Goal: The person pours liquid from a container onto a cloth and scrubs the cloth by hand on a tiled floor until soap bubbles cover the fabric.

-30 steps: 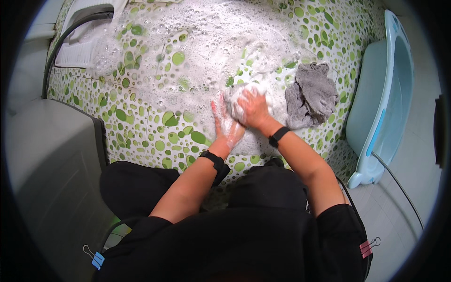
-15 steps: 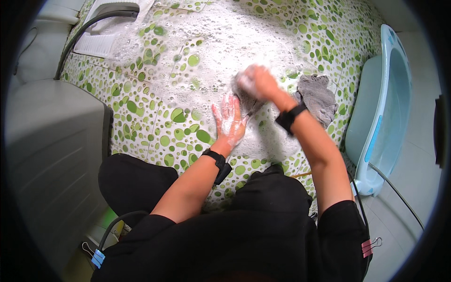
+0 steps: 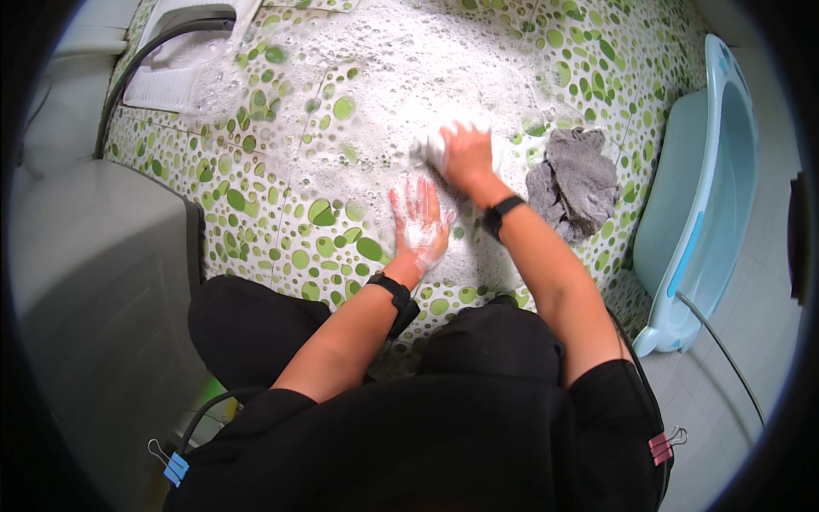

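Observation:
My left hand (image 3: pixel 418 224) lies flat on the foamy floor, its fingers stretched out and its back streaked with suds. Up and to the right of it, my right hand (image 3: pixel 468 157) is curled closed, fingers bent down into thick white foam (image 3: pixel 375 119). Whatever those fingers grip is hidden by the suds. A dark, soapy patch, perhaps wet cloth, shows between the two hands; its kind is unclear. A crumpled grey cloth (image 3: pixel 580 179) lies on the tiles to the right of my right hand, apart from it.
A light blue plastic tub (image 3: pixel 665 188) stands on its side against the right wall. At the far left is a white squat toilet (image 3: pixel 158 88) with a dark hose (image 3: pixel 128 72) over it. A grey, box-like unit (image 3: pixel 111 230) takes up the left side. Green-spotted tiles (image 3: pixel 320 212) cover the floor.
My right hand has shifted slightly left and down, and its blur has lessened. My left hand stays pressed flat in nearly the same place. The view has tilted a little.

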`<action>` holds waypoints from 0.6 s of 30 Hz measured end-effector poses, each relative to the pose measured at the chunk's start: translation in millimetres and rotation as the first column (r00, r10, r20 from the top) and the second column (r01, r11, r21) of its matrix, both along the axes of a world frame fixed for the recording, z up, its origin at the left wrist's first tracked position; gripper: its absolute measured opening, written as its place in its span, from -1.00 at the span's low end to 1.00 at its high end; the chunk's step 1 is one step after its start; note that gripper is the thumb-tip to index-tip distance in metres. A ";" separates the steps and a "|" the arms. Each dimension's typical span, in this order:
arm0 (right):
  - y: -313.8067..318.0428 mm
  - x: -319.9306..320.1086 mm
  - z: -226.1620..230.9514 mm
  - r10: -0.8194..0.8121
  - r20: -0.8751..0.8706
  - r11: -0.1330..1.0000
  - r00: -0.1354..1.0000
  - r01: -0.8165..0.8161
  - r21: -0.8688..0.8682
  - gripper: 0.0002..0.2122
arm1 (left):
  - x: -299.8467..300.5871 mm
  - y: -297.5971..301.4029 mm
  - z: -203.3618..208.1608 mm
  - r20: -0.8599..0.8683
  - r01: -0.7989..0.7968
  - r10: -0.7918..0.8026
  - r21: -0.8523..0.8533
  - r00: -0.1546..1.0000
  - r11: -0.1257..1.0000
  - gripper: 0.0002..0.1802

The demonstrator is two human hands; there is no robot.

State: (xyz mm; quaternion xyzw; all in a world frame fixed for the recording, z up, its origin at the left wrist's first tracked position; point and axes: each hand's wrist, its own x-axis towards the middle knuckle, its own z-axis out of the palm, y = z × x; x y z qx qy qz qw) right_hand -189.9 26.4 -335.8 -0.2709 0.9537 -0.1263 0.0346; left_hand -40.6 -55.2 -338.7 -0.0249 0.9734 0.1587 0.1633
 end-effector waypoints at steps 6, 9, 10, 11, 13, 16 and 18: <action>-4.5 -87.1 29.0 -0.292 0.143 0.942 0.946 0.259 0.215 -0.69 | -3.5 -9.6 -4.3 -0.183 0.014 -0.006 0.040 0.983 0.999 -0.22; 23.6 -74.9 21.0 -0.008 0.232 1.000 0.973 0.012 -0.015 -0.63 | -3.1 -6.2 -5.5 -0.145 0.004 0.005 0.060 0.989 0.998 -0.21; 14.2 -50.5 34.2 -0.031 0.418 0.999 0.908 0.011 0.051 -0.62 | -1.0 -7.2 -7.7 -0.117 -0.006 0.009 0.027 0.993 1.000 -0.20; 1.5 -24.8 61.0 -0.011 0.606 0.998 0.796 -0.027 0.054 -0.61 | -0.4 -6.2 -9.8 -0.088 -0.014 0.013 -0.010 0.996 1.000 -0.20; 7.8 53.9 46.0 0.138 0.239 0.990 0.961 -0.136 -0.028 -0.66 | -7.4 -4.0 -0.5 0.156 0.257 -0.229 -0.193 0.961 0.947 -0.25; 21.9 132.8 18.0 0.168 -0.010 0.969 0.986 -0.167 -0.183 -0.79 | -9.6 -4.9 29.3 0.092 0.299 -0.289 -0.123 0.953 0.946 -0.24; 29.6 118.3 -2.7 0.132 -0.117 0.946 0.984 -0.160 -0.282 -0.82 | -21.6 -3.8 12.4 0.492 0.480 -0.563 -0.858 0.664 -0.183 -0.29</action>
